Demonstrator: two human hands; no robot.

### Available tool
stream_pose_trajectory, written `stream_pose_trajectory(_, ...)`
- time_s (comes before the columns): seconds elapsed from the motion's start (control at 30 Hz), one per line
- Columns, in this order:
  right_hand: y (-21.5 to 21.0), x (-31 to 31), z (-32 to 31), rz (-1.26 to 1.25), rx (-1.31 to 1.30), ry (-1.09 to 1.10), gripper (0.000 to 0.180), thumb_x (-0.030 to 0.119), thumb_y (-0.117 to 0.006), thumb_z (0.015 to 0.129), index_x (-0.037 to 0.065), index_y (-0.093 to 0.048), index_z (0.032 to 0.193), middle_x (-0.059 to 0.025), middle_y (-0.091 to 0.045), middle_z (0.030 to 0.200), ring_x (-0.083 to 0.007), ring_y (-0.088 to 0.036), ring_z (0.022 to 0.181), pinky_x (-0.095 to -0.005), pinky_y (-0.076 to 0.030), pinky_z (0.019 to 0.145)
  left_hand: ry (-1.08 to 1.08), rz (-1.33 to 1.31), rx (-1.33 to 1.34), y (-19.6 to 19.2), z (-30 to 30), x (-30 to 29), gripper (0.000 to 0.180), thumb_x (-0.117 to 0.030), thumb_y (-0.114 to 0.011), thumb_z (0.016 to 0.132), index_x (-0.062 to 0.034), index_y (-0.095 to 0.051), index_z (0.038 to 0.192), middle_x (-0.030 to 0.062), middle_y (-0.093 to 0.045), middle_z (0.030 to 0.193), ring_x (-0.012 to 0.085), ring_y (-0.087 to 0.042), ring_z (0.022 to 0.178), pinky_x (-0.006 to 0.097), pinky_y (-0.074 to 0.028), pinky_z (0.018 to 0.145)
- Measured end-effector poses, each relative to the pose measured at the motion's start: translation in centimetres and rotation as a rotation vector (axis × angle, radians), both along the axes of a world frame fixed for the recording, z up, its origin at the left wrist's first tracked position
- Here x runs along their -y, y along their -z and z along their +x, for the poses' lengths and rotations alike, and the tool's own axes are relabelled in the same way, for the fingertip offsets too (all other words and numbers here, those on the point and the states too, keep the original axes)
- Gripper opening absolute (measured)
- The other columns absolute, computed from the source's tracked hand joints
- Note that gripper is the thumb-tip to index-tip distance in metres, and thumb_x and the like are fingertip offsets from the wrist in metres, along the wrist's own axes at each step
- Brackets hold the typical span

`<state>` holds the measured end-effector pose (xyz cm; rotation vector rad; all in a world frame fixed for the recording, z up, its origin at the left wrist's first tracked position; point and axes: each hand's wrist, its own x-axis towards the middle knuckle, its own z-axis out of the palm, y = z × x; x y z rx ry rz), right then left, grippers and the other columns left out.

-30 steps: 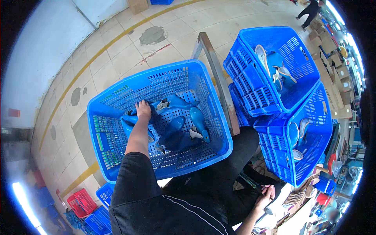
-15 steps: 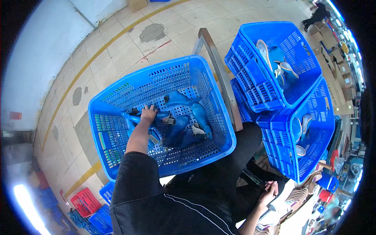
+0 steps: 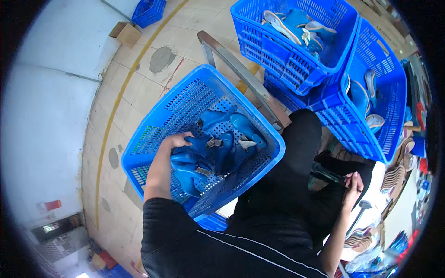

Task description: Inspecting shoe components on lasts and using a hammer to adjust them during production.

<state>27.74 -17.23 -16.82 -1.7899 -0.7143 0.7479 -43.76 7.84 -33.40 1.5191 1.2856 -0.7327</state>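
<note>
My left hand (image 3: 178, 140) is inside a blue perforated plastic basket (image 3: 269, 162), fingers curled at the edge of a blue shoe upper (image 3: 199, 144). More blue uppers lie loosely around it, among them one with a pale flap (image 3: 246, 144) and another (image 3: 187, 178) near the basket's near left side. Over by my right knee, my right hand (image 3: 354, 183) is closed, its fingertips pressed together. Something dark and narrow (image 3: 324, 172) lies beside those fingers; whether they grip it is unclear.
Two more blue baskets, an upper (image 3: 259, 51) and a lower (image 3: 336, 125), hold blue shoes at the right. A metal bar (image 3: 245, 76) runs beside my basket. Shoe soles (image 3: 394, 171) are stacked at the right, and a cardboard box (image 3: 125, 34) stands by the wall.
My view has turned, so the basket appears rotated. The left hand has lifted slightly and curled its fingers at a blue upper. The right hand remains by my knee.
</note>
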Motion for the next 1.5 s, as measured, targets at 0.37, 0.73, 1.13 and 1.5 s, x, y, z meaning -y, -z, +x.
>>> stream_pose_trajectory(0.37,1.6,0.2,0.7,0.053,-0.076,-0.07,0.038,0.025,-0.054,0.114,0.002,-0.067,0.088,0.0029,-0.045,0.069,-0.0078,-0.039,0.067,-0.0263,-0.032,0.066,-1.255,-0.439,0.829,-7.6,-1.0,10.6,0.071,-0.029,-0.069,0.101,-0.0108,-0.037,0.161,0.0285,-0.062,0.14,0.0531,-0.073,0.103,0.058,-0.065,0.073)
stream_pose_trajectory(0.73,1.8,0.5,1.4,0.055,-0.025,-0.14,0.037,0.027,-0.054,0.114,0.003,-0.068,0.09,0.0035,-0.05,0.071,-0.0058,-0.044,0.066,-0.0243,-0.032,0.062,-1.1,-0.37,0.973,-10.3,6.4,8.5,0.065,-0.03,-0.071,0.1,-0.0085,-0.043,0.154,0.0296,-0.065,0.131,0.0518,-0.074,0.095,0.055,-0.064,0.064)
stream_pose_trajectory(1.13,2.3,1.3,1.8,0.04,-0.073,-0.136,0.038,0.032,-0.054,0.114,0.004,-0.067,0.092,0.0045,-0.048,0.072,-0.0058,-0.04,0.068,-0.0246,-0.029,0.064,-0.701,-0.197,0.438,-4.6,13.7,2.5,0.06,-0.035,-0.073,0.096,-0.0264,-0.057,0.153,0.005,-0.052,0.157,0.022,-0.061,0.121,0.042,-0.06,0.082)
stream_pose_trajectory(1.5,2.1,0.6,1.1,0.038,-0.06,-0.092,0.038,0.031,-0.054,0.114,0.004,-0.066,0.09,0.0044,-0.047,0.072,-0.0056,-0.039,0.068,-0.0247,-0.027,0.063,-0.068,0.512,-0.571,8.0,-3.8,14.6,0.08,-0.051,-0.079,0.088,-0.0233,-0.05,0.156,0.0145,-0.048,0.161,0.0421,-0.05,0.143,0.056,-0.045,0.117)
